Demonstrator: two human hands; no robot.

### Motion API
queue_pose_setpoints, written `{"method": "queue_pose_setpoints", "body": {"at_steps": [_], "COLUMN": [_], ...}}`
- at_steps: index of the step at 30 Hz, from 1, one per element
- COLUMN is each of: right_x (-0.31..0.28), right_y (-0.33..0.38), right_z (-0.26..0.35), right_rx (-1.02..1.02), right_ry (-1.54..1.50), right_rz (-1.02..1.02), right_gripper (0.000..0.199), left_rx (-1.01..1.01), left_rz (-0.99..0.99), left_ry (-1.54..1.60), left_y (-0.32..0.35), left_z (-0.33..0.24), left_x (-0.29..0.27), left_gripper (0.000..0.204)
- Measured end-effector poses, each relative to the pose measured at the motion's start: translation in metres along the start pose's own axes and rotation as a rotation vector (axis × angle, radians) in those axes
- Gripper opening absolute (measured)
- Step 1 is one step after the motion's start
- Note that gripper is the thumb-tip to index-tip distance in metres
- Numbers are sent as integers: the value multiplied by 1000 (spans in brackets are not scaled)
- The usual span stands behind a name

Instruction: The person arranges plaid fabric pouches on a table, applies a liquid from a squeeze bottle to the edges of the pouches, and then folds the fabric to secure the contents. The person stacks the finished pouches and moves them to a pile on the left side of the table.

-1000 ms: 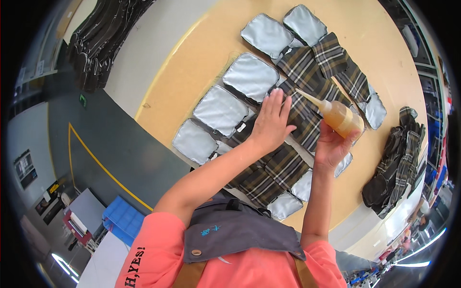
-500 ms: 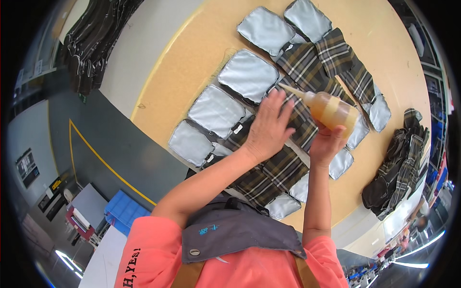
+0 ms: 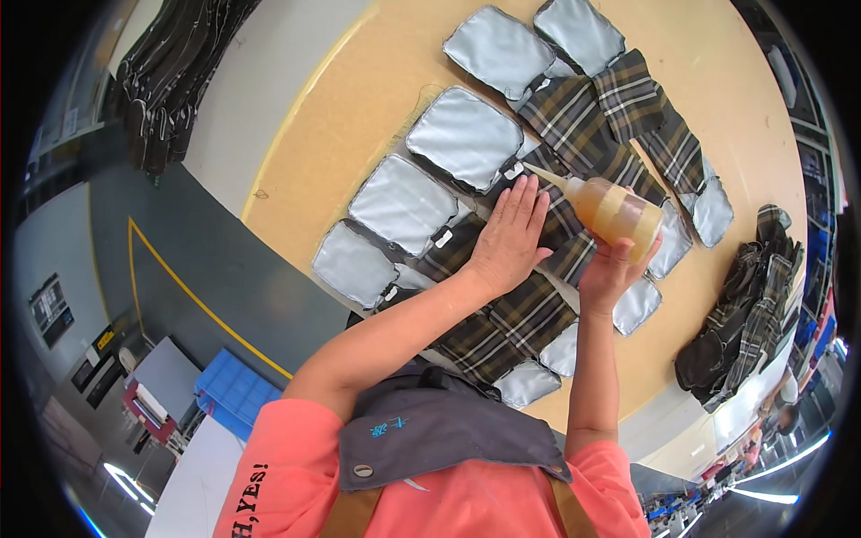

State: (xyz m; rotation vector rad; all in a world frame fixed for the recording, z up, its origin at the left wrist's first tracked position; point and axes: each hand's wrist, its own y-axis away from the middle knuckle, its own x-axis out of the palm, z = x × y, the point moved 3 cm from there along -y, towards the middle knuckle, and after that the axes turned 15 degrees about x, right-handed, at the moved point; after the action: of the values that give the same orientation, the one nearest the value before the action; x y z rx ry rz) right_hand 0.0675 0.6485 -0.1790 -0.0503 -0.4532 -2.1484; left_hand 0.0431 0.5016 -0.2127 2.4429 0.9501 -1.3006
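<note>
My right hand (image 3: pixel 613 273) is wrapped round a squeeze bottle (image 3: pixel 615 213) of yellowish liquid with a tape band. Its long pointed nozzle tips down to the left, close to a small white tag (image 3: pixel 514 169) on a dark plaid fabric piece (image 3: pixel 563 218). Whether the tip touches cannot be made out. Flat on that piece, just below the tag, lies my left hand (image 3: pixel 509 240), fingers straight and close together, holding nothing. Beside it are silvery-grey lining panels (image 3: pixel 465 136) joined to the plaid pieces, and another white tag (image 3: pixel 442 238).
More plaid pieces with silvery panels (image 3: pixel 498 49) overlap across the tan table (image 3: pixel 309 161). A bundle of dark plaid fabric (image 3: pixel 740 314) lies at the right. Dark garments (image 3: pixel 170 81) hang at the far left, and a blue crate (image 3: pixel 235 392) stands lower left.
My left hand has come down from a blurred, spread pose to lie flat on the fabric, and the tag by its fingertips now shows. The bottle has shifted slightly, its nozzle nearer the tag.
</note>
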Motion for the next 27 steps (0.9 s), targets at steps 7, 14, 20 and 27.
{"method": "queue_pose_setpoints", "body": {"at_steps": [7, 14, 20, 27], "right_x": [-1, 0, -2, -4], "right_y": [-1, 5, 2, 6], "right_z": [-16, -22, -24, -26], "right_rx": [-63, -61, -149, -65], "right_ry": [131, 129, 159, 114], "right_rz": [23, 66, 60, 36], "right_gripper": [80, 82, 83, 85], "left_rx": [-12, -21, -15, -19], "left_rz": [10, 16, 8, 24], "left_ry": [2, 14, 33, 36], "left_y": [1, 0, 1, 2], "left_z": [-4, -4, -5, -6], "left_x": [5, 3, 3, 3], "left_gripper": [78, 74, 73, 75]}}
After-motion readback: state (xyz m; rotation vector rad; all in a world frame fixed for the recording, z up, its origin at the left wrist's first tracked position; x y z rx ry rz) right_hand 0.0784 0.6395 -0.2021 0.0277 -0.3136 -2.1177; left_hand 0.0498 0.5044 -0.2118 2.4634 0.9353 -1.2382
